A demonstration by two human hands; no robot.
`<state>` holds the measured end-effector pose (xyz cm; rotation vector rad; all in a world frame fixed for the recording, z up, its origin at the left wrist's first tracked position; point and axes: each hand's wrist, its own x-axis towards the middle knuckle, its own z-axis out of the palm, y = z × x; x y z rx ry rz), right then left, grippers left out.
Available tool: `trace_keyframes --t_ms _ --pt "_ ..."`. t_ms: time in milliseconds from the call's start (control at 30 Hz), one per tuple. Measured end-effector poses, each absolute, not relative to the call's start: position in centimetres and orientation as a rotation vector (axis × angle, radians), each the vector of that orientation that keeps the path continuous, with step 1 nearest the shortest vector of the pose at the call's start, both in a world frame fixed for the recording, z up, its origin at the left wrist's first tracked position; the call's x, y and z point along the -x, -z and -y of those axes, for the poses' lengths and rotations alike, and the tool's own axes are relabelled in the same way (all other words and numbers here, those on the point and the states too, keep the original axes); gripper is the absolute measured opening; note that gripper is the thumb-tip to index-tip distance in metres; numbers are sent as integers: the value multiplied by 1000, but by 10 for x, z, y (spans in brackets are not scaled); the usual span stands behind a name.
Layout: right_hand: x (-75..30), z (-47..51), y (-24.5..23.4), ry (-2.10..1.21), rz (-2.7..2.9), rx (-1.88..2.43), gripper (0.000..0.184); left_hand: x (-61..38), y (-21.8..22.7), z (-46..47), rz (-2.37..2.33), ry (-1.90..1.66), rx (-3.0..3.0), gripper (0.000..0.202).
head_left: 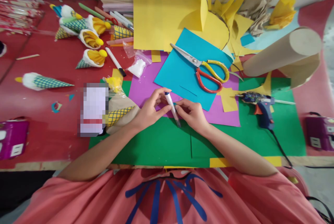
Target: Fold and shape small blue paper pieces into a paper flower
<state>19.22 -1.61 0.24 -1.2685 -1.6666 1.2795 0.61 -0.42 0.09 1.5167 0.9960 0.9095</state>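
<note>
My left hand [156, 107] is closed on a white marker pen [172, 105] with a dark blue end, its index finger at the upper end. The pen is tilted, with its lower end over the green sheet. My right hand [192, 113] is closed beside the pen, thumb and fingers pinched on a small blue piece [175, 105], mostly hidden by the fingertips. Just beyond my hands, a blue sheet [167, 72] lies on a purple sheet [141, 90]. Scissors [202, 65] with one yellow and one red handle rest on the blue sheet.
A glue gun [263, 107] lies on the green sheet [153, 151] at right, its cord running off the near edge. A cardboard tube [281, 51] and large yellow sheet [159, 18] are behind. Decorated paper cones [49, 81], a white marker [114, 60] and a blurred-out rectangular object [94, 109] lie left.
</note>
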Motion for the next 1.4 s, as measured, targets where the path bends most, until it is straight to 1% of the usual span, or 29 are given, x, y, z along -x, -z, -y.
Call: trace_keyframes --t_ms 267,433,733,900,1100,1233,1400 --pt "-190 20 -6 -1181 1816 1219 25 -10 2 7 -1059 -961 -1412 42" --pt "-188 22 -1 -1057 1860 1228 22 -12 5 9 -1087 -967 -1377 42" --pt "-191 20 -1 -1023 1865 1165 21 -9 2 10 -1027 -1040 -1466 34" --pt "-190 19 -2 -1065 1690 1237 18 -7 1 10 -1100 -1073 -1632 16" --pt "-192 16 -3 -1114 1657 1239 22 -8 3 11 -1096 -1183 -1647 16" --pt "-194 13 -2 -1223 1621 1227 25 -7 3 10 -1119 -1160 -1605 17" --pt "-196 9 -2 -1353 1540 1257 34 -5 4 8 -1123 -1138 -1633 18"
